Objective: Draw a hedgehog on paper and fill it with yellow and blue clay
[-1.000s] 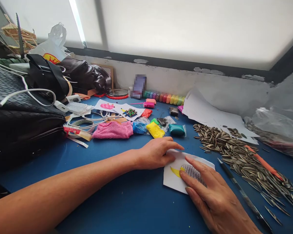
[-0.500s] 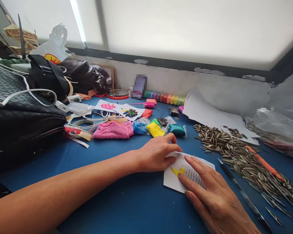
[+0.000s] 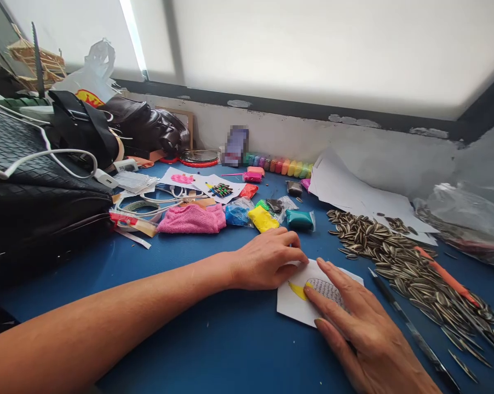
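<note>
A small white piece of paper (image 3: 290, 303) lies on the blue table, bearing a drawn oval filled with small pen marks. Yellow modelling clay (image 3: 298, 290) is spread in a pointed shape at the oval's left end. My left hand (image 3: 267, 257) has its fingers curled, with thumb and index finger on the paper's upper left edge, holding it. Over the drawing, my right hand (image 3: 362, 323) is open with fingers stretched out. Its index fingertip presses on the clay, and its palm hides part of the oval and the paper's right side.
Striped sunflower seeds (image 3: 366, 235) are heaped at the right, beside a pen (image 3: 411, 323) and an orange-handled tool (image 3: 444, 273). Clay packets, including a yellow one (image 3: 263, 218) and a teal one (image 3: 300, 220), lie beyond my hands. A pink cloth (image 3: 191, 219) and black bag (image 3: 45, 219) occupy the left.
My right index finger has shifted slightly up and right along the clay, uncovering more of its lower edge. My left hand stays at the paper's edge, its fingers slightly lower.
</note>
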Tool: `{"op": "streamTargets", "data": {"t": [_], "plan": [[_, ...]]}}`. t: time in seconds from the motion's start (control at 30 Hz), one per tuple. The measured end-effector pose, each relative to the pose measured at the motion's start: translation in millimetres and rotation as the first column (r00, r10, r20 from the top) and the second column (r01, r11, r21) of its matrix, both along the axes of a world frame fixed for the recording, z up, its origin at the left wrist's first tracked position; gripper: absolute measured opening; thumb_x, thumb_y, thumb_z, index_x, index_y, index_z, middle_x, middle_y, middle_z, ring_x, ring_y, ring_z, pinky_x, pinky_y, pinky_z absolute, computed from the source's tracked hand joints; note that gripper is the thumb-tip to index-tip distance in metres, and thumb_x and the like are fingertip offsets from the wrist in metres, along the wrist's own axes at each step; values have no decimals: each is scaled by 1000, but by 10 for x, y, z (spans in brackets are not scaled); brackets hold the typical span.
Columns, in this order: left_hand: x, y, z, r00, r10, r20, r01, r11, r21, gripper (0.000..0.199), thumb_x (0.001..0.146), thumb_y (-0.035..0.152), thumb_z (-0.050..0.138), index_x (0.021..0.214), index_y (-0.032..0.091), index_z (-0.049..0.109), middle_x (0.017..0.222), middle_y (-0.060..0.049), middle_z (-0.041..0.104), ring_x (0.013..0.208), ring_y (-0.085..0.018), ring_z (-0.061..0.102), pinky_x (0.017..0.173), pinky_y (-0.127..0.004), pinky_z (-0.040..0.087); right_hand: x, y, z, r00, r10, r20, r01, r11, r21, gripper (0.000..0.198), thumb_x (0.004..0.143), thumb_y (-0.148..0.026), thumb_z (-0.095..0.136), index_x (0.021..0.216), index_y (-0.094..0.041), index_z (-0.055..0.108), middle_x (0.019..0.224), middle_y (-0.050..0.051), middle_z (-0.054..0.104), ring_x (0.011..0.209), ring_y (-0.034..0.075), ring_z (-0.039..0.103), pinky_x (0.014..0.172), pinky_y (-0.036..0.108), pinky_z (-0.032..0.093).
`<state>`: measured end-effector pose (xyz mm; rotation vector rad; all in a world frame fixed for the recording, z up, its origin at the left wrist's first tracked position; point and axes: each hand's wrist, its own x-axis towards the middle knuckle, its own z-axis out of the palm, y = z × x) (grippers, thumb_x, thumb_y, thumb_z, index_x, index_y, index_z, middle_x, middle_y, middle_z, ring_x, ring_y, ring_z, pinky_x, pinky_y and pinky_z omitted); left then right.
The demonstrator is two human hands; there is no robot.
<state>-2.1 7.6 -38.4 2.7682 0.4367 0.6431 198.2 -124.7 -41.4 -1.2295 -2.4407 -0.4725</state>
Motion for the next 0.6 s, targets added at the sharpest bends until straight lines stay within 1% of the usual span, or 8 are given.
{"op": "streamTargets", "data": {"t": [0.1, 0.17, 0.23, 0.3, 0.37, 0.53, 0.6], "plan": [[-9, 18, 3, 1000, -1, 15, 2, 998, -61, 23, 88, 16, 56, 107, 16, 70, 102, -8, 61, 92, -18, 54, 85, -30, 43, 8, -11, 5, 999, -34, -40, 35, 999, 4, 39, 97, -22, 44, 133, -14, 54, 152, 15, 37, 139, 25, 36, 106, 41, 41], [-9, 33, -3, 999, 5, 42, 0, 993, -115, 23, 86, 15, 58, 106, 16, 70, 100, -7, 61, 92, -17, 55, 84, -29, 44, 19, -18, 13, 995, -75, -59, 75, 997, 2, 45, 97, -23, 42, 141, -12, 46, 151, 13, 40, 138, 22, 38, 107, 38, 42], [-3, 45, -12, 997, 21, 77, -6, 984, -179, 23, 86, 14, 58, 105, 14, 70, 99, -8, 62, 92, -17, 56, 84, -28, 45, 39, -19, 24, 991, -112, -75, 112, 994, -7, 47, 98, -25, 41, 144, -12, 41, 148, 11, 45, 135, 20, 43, 105, 34, 44], [6, 54, -21, 994, 40, 106, -14, 973, -231, 24, 86, 12, 56, 107, 12, 69, 99, -8, 63, 92, -17, 57, 85, -29, 46, 71, -7, 38, 987, -141, -80, 141, 990, -9, 47, 98, -26, 40, 144, -12, 41, 146, 10, 48, 133, 19, 45, 104, 32, 46], [15, 59, -32, 990, 57, 126, -24, 967, -253, 24, 88, 12, 54, 107, 11, 69, 99, -9, 64, 93, -17, 57, 86, -29, 47, 114, 15, 49, 983, -165, -79, 166, 986, 4, 47, 98, -24, 39, 144, -13, 41, 144, 10, 50, 132, 20, 46, 103, 34, 47], [15, 63, -62, 975, 121, 184, -70, 963, -261, 25, 90, 12, 51, 108, 9, 68, 98, -11, 64, 93, -18, 58, 86, -30, 47, 228, 90, 72, 978, -203, -35, 205, 977, 62, 44, 97, -19, 37, 140, -10, 45, 138, 14, 54, 126, 23, 51, 100, 38, 46], [3, 69, -60, 963, 142, 229, -86, 968, -237, 24, 90, 12, 51, 107, 8, 68, 98, -11, 64, 91, -18, 58, 83, -29, 48, 265, 115, 98, 977, -214, -2, 213, 972, 94, 43, 97, -18, 36, 138, -7, 46, 134, 16, 57, 122, 25, 53, 98, 40, 47]]}}
